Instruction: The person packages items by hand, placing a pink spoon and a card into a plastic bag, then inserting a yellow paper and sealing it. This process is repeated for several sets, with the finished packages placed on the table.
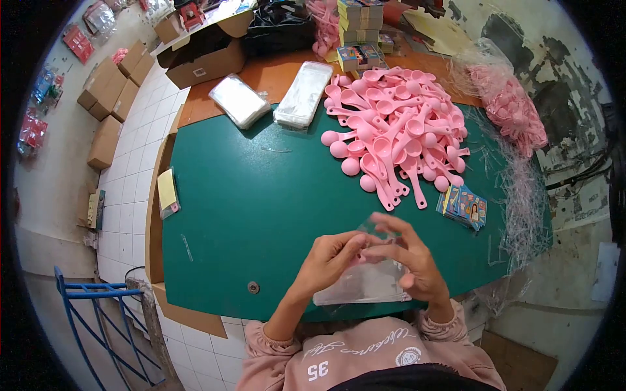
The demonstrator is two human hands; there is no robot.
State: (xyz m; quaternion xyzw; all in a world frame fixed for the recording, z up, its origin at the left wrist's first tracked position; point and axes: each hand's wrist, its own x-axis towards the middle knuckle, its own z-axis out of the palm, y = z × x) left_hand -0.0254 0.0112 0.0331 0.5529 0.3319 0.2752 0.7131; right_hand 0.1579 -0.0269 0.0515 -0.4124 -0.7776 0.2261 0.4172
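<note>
Close to my body, my left hand (334, 260) is closed in a pinch at the upper part of a clear plastic bag (358, 287). A bit of pink shows under its fingertips, mostly hidden. My right hand (414, 260) is over the bag's right side, its fingers curved and apart, the fingertips close to my left thumb. Thin clear film shows between the two hands near the top. Beyond them lies a large heap of pink measuring spoons (401, 127). A small stack of colourful printed cards (464, 207) sits to the right of the heap.
Two stacks of clear bags (303, 94) lie at the back, beside bundled card stacks (360, 32). Plastic scraps (525, 202) line the right edge near a bag of pink items (512, 111). A yellow packet (167, 192) is at the left edge; a blue metal rack (98, 290) stands beyond.
</note>
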